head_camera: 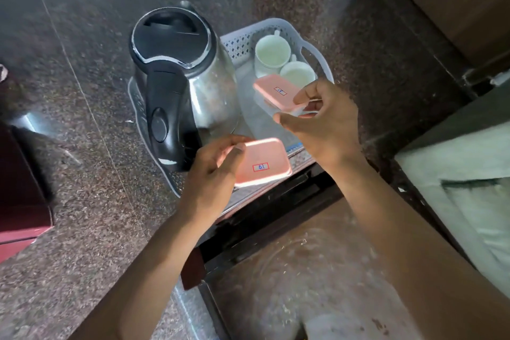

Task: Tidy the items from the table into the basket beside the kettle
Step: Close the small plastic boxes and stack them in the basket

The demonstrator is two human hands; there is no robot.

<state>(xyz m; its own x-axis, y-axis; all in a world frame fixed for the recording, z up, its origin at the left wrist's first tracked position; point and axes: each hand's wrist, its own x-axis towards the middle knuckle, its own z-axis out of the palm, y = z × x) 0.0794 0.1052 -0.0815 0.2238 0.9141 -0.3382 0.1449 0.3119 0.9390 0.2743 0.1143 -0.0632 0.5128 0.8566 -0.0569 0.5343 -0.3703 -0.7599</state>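
Gripping one pink-lidded box (277, 92) directly over the basket (317, 52), the right hand (320, 121) sat nearer than the left hand (214, 171), which clasped another box (265, 163) at its near edge.

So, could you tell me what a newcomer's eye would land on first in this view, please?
Probably the two pink-lidded containers: the left hand holds one at the basket's near edge, and the right hand holds the other over the white basket. Next comes the shiny steel kettle with its black handle, standing left of two white cups in the basket's far end.
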